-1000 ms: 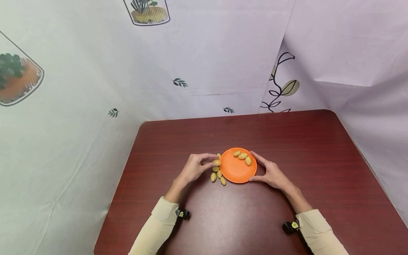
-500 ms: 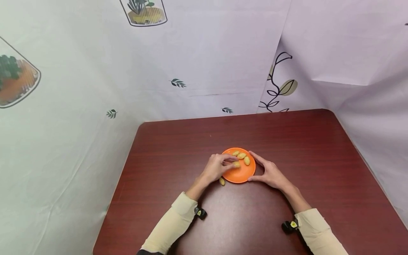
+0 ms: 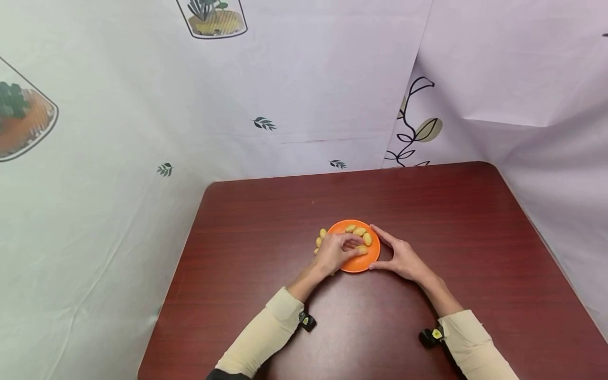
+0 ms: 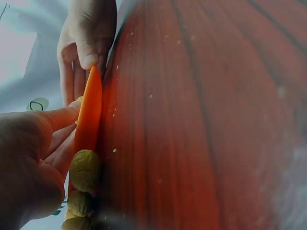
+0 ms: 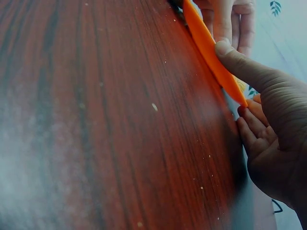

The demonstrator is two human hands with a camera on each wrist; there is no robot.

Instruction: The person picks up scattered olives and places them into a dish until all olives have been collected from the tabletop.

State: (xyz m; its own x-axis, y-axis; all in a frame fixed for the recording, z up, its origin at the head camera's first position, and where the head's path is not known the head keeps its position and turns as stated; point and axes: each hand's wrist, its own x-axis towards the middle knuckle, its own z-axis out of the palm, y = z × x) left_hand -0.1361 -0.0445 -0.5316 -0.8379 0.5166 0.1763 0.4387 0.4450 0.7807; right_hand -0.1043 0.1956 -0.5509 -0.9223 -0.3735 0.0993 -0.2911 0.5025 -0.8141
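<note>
An orange plate [image 3: 353, 267] lies on the table, with several small yellow oval nut-like pieces [image 3: 359, 231] along its far right side. Over the plate, my left hand [image 3: 332, 254] pinches one such oval piece [image 3: 362, 249] between thumb and fingers, low near the plate's surface. My right hand [image 3: 405, 259] holds the plate's right rim, thumb at the near side and fingers at the far side. More oval pieces [image 4: 85, 170] lie in a row beside the plate's left edge; they look wrinkled in the left wrist view. My left hand partly hides them in the head view.
The dark red wooden table [image 3: 266, 211] extends around the plate on all sides. Printed white cloth [image 3: 328, 105] hangs behind it and at both sides. A small black camera [image 3: 307, 321] sits on the left wrist, another camera [image 3: 429, 338] on the right.
My left hand has moved right from the pieces beside the plate to over the plate, carrying one oval piece. My right hand stays at the plate's rim.
</note>
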